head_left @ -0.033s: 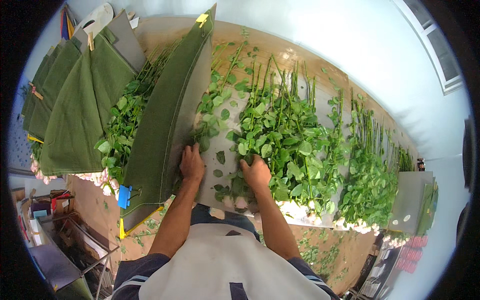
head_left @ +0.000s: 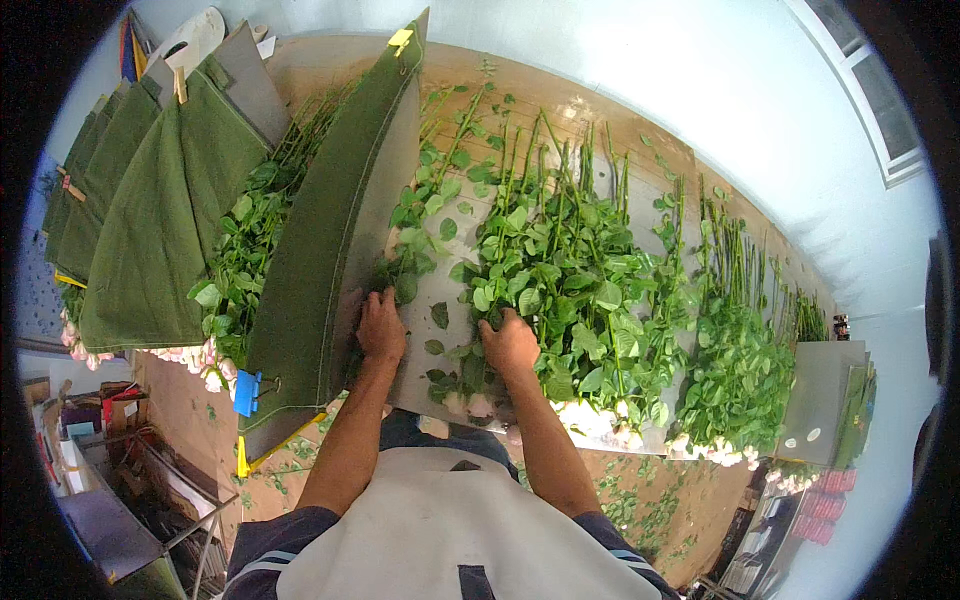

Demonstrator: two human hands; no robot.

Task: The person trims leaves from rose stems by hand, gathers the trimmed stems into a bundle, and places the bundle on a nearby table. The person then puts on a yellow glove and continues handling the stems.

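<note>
- Where the head view looks straight down: left hand [head_left: 381, 328] laid flat, fingers spread, on the grey sheet [head_left: 440, 300] at the edge of the green folded wrap [head_left: 330, 240]; grip open, closed on nothing.
- Right hand [head_left: 508, 345] pushed into the leafy stems [head_left: 560, 270] just above the pale flower heads [head_left: 470, 404]; fingers curled down among the leaves, but whether clasped round a stem cannot be told.
- Stems lying in a dense row across the wooden surface [head_left: 600, 130], cut ends pointing away, pale blooms at the near edge.
- Green wrap standing tilted on edge, pinched by a yellow clip [head_left: 401, 40] at the far tip and a blue clip [head_left: 246, 392] at the near corner.
- Further left, a second bundle of stems [head_left: 245, 250] between that wrap and a fan of green cloth sleeves [head_left: 160, 230], one held by a wooden peg [head_left: 181, 85].
- Far right, another bunch of greenery [head_left: 735, 370] beside a stack of grey sheets [head_left: 825, 400].
- Loose leaves [head_left: 640, 500] scattered on the brown floor below the surface edge.
- Light apron [head_left: 450, 540] and dark sleeves at the bottom.
- Cluttered shelves with small boxes [head_left: 80, 420] at lower left.
</note>
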